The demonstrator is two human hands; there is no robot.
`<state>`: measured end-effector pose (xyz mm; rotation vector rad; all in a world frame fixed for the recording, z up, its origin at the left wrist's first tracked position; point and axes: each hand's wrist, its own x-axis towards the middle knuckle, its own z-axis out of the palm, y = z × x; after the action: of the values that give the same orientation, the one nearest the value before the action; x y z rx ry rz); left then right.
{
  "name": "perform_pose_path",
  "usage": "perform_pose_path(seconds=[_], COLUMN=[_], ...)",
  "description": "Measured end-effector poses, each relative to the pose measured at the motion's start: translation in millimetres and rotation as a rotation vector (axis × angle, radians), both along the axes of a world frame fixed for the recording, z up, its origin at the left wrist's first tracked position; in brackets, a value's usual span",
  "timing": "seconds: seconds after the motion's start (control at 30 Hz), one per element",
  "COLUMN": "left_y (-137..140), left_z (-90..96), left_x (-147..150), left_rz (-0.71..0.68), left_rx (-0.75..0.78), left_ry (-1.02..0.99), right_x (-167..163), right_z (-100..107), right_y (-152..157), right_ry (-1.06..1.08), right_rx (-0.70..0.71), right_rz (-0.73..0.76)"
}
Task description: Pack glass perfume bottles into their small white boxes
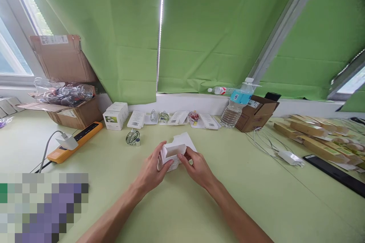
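Observation:
Both hands are closed on a small white cardboard box (174,151), whose top gapes upward with its flaps raised. My left hand (151,165) grips the box's left side, the thumb across the front. On the right edge, my right hand (196,163) pinches the wall between thumb and fingers. Flat on the table just behind lies a white sheet or card (186,139), partly covered by the box. To the left of the hands sit a coil of thin wire (132,136) and a small silver cylinder (138,142). The box's inside is barely visible.
Along the back edge stand white boxes (115,115), packets with wire coils (194,117), a large water bottle (237,102) and a brown carton (255,113). An orange power strip (75,142) lies left. At right are a white adapter (289,157) and a black phone-like slab (336,174).

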<state>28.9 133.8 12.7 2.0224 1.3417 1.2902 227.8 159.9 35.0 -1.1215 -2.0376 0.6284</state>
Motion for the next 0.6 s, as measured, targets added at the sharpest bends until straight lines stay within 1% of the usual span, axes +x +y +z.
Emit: perform_pose_path(seconds=[0.17,0.33,0.6], left_y=[-0.8,-1.0,-0.3], left_z=[1.6,2.9,1.7], left_x=[-0.4,-0.9,-0.6], left_rz=[-0.009,-0.018,-0.023], left_rx=[0.009,-0.009,-0.015], left_ry=[0.0,0.012,-0.004], right_x=[-1.2,-1.7,-1.4], right_z=[1.4,2.7,2.0], right_y=[-1.2,-1.3,-1.1], right_ry=[0.033,0.038,0.046], right_rx=[-0.014,0.003,-0.012], right_rz=[0.002,-0.01,-0.006])
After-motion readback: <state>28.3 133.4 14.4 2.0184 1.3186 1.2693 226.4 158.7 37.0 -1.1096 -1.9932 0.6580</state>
